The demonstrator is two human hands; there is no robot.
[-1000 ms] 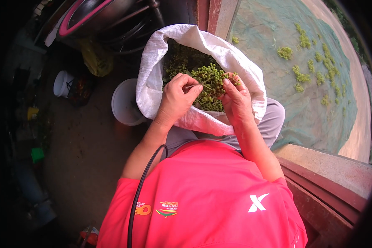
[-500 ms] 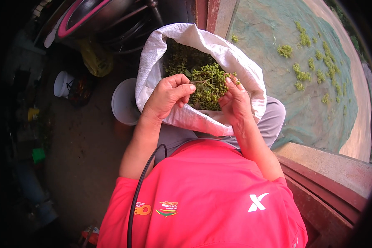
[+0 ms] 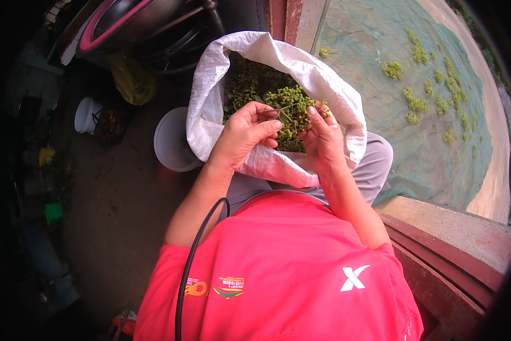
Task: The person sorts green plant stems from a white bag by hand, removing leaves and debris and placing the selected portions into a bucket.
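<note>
Over the mouth of a white woven sack (image 3: 210, 85), both my hands work on a cluster of small green berries (image 3: 294, 96). The thumb and fingers of my left hand (image 3: 247, 132) are pinched on the cluster's stem. My right hand (image 3: 325, 136) has its thumb and fingertips closed on berries at the cluster's right side. Inside the sack lie many more berry clusters (image 3: 247, 82), partly in shadow and partly hidden by my hands. The sack's rim is rolled outward, and it stands between my legs.
A white bucket (image 3: 173, 142) stands left of the sack, a smaller white tub (image 3: 87, 116) farther left. Pink-rimmed basins (image 3: 116, 25) are at the back left. On the right, a green net sheet (image 3: 369, 113) carries scattered berry clusters beyond a concrete sill (image 3: 449, 227).
My left hand has shifted slightly right and down, closer to my right hand, with its fingers still on the stem. The right hand has barely moved.
</note>
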